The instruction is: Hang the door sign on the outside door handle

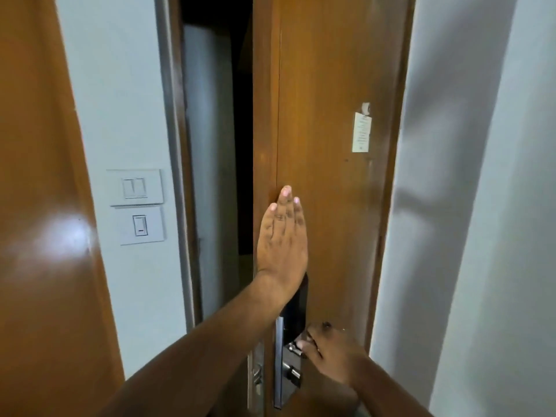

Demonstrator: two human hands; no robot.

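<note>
A wooden door (331, 85) stands partly open with a dark gap to its left. High on the door's right side, a small white door sign (362, 132) hangs from a white hook. My left hand (282, 236) lies flat against the door near its edge, fingers straight and holding nothing. Lower down, my right hand (331, 353) is curled around the inside door handle (294, 350) on the black and silver lock plate (296, 308). The hand hides most of the handle. The outside handle is not visible.
A metal latch plate (255, 374) sits on the door's edge. Two white switch panels (135, 188) are on the wall to the left, beside a glossy brown panel (39, 206). A white wall (481, 206) flanks the door on the right.
</note>
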